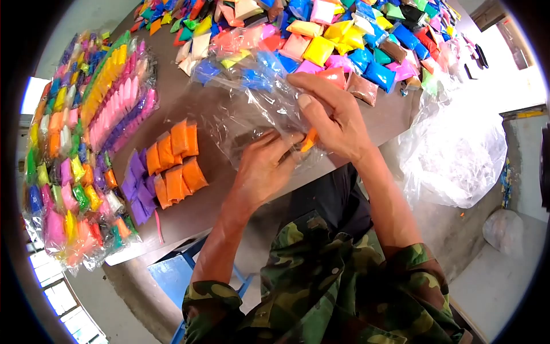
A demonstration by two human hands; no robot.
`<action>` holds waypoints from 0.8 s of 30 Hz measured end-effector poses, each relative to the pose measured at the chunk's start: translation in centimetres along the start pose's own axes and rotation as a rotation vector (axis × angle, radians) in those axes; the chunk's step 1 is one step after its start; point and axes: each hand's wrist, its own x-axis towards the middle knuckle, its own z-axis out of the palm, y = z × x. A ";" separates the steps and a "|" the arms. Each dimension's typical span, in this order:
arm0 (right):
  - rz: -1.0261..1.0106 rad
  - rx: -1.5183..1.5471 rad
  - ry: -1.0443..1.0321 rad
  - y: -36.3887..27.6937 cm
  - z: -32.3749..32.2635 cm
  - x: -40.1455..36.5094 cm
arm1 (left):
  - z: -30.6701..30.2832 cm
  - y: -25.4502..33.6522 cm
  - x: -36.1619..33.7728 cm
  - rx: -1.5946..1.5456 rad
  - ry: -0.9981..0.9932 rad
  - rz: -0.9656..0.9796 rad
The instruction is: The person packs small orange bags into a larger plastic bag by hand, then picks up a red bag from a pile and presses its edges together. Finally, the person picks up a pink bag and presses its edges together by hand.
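Note:
A clear plastic bag (pixel 243 112) is spread in front of me near the table's front edge. My left hand (pixel 266 163) lies at its lower side, fingers bent and partly covered by the film; what they grip is unclear. My right hand (pixel 335 117) pinches the bag's right side between thumb and fingers. A small orange packet (pixel 310 139) shows between my two hands. To the left, several orange packets (pixel 175 163) lie in two rows, beside several purple packets (pixel 137 186).
A large heap of coloured packets (pixel 344 37) covers the table's far side. Filled clear bags of packets (pixel 74 166) are piled at the left. A big translucent bag (pixel 452 149) hangs at the right edge. A blue stool (pixel 177 281) stands below.

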 end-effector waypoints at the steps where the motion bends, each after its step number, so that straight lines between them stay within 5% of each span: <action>1: -0.083 -0.080 -0.019 0.2 -0.1 0.4 | 0.1 -0.2 0.1 -0.005 0.002 0.002; 11: -0.094 -0.327 0.279 2.2 -1.5 -5.9 | 1.2 -1.8 0.5 0.379 -0.031 0.198; 16: 0.084 -0.174 0.341 2.5 0.1 -5.9 | 1.3 -1.1 1.0 0.585 -0.055 0.338; 24: 0.036 -0.183 0.421 3.6 0.5 -5.4 | 1.7 -0.4 2.2 0.704 -0.209 0.449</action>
